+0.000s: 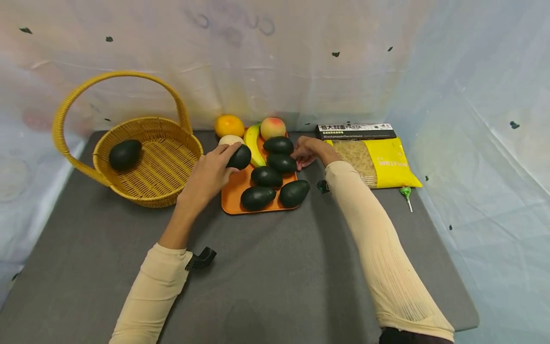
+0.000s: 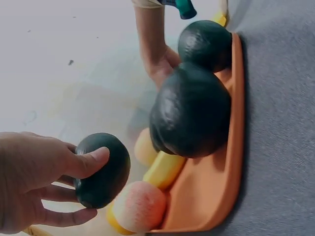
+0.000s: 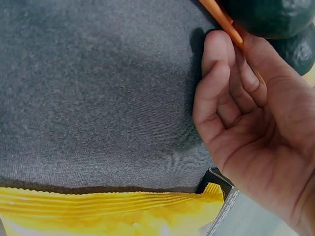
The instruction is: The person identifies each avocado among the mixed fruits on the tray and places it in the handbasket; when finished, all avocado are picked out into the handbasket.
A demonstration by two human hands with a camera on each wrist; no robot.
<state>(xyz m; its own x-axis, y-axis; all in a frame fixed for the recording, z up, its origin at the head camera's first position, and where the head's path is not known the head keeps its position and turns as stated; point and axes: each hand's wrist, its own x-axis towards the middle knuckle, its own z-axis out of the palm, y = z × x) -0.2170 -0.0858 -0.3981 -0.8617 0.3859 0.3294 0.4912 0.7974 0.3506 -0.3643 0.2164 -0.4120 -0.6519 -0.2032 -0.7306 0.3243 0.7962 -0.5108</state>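
Near the middle of the surface's [image 1: 266, 267] back edge, an orange tray [image 1: 234, 191] carries five avocados, a banana [image 1: 254, 143] and other fruit. Over the tray's left edge, the left hand [image 1: 206, 174] holds a dark green avocado [image 1: 239, 157], thumb on one side and spread fingers on the other. The right hand [image 1: 309, 149] has its fingers curled about the tray's right rim, pinching it.

The held avocado is smooth and gripped at one end, so it could slip if the thumb eases, and drop short of the basket [image 1: 161, 172] by the surface's back left corner. An avocado [image 1: 294, 193] juts past the tray's front right corner; a tug or tilt of the rim could roll it off. The basket's tall handle [image 1: 129, 74] might catch the wrist.

The left hand partly hides a pale round fruit [image 1: 230, 140], perhaps a peach, though too little shows to be sure. The right forearm covers part of the yellow packet [image 1: 386, 162], and the tray's back edge is lost under fruit.
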